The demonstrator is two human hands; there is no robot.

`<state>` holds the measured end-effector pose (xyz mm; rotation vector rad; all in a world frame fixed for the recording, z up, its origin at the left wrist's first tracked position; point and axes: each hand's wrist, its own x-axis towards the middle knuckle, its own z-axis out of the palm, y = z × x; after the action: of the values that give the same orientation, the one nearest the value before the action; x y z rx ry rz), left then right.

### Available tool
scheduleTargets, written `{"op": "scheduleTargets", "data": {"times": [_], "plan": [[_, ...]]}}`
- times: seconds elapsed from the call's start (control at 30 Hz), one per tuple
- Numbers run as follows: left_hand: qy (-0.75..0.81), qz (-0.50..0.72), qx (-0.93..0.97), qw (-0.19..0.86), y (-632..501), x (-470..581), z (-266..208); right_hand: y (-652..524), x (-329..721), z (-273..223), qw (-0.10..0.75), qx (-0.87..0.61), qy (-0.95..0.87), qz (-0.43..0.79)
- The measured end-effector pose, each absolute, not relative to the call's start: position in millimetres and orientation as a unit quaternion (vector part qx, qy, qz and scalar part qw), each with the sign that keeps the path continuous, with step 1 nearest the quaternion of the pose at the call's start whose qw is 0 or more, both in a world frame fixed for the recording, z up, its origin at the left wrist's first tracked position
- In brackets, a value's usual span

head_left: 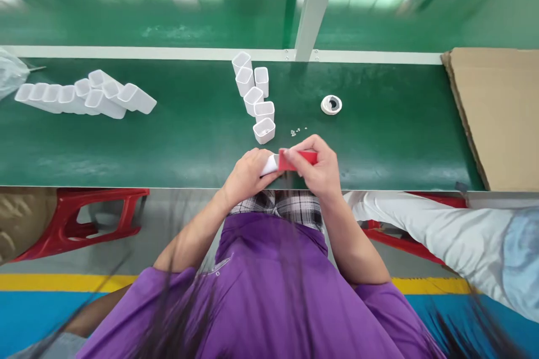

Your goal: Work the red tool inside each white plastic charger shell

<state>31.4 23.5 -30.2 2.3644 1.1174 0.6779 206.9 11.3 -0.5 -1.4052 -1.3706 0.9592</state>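
Note:
My left hand (247, 173) is wrapped around a small white plastic container (269, 165) near the table's front edge. In my right hand (323, 171) is a flat red tool (287, 161), pinched between thumb and fingers. The tool's left end meets the open end of the white container; its exact kind is not clear. Just beyond my hands stands an upright white cup (264, 131), with some small bits visible inside. Several more white cups (253, 96) stand behind it in a staggered row. Small whitish scraps (293, 132) lie on the green table (189, 146).
Several white cups (101, 102) lie on their sides at the left. A roll of tape (331, 104) rests right of centre. Cardboard (497, 118) covers the right end, and a clear plastic bag (10, 74) sits far left. A white post (315, 5) rises behind. Another person's leg (429, 224) is at right.

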Motion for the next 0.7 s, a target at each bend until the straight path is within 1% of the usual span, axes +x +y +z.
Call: {"op": "scheduleTargets", "data": {"times": [0.07, 0.17, 0.3, 0.37, 0.43, 0.53, 0.57, 0.7], "plan": [[0.396, 0.255, 0.856, 0.213, 23.3, 31.6, -30.5, 11.2, 205.4, 1.9, 0.439, -0.565, -0.587, 0.379], [0.401, 0.248, 0.857, 0.208, 23.3, 31.8, -30.4, 11.0, 203.8, 4.3, 0.458, -0.589, -0.572, 0.342], [0.393, 0.244, 0.86, 0.217, 23.8, 31.3, -29.9, 10.9, 203.0, 5.2, 0.432, -0.562, -0.596, 0.377], [0.402, 0.237, 0.858, 0.215, 23.8, 30.9, -30.0, 10.9, 202.9, 5.5, 0.451, -0.571, -0.595, 0.341], [0.409, 0.228, 0.857, 0.217, 23.8, 30.8, -30.4, 9.9, 202.2, 5.9, 0.458, -0.577, -0.588, 0.333], [0.404, 0.232, 0.855, 0.229, 23.9, 30.9, -31.2, 8.1, 199.6, 6.5, 0.42, -0.558, -0.611, 0.372], [0.407, 0.231, 0.853, 0.23, 24.0, 31.0, -31.3, 8.1, 198.8, 6.6, 0.414, -0.561, -0.616, 0.368], [0.418, 0.222, 0.851, 0.226, 24.1, 31.5, -30.0, 9.7, 201.0, 8.0, 0.437, -0.577, -0.598, 0.344]]}}
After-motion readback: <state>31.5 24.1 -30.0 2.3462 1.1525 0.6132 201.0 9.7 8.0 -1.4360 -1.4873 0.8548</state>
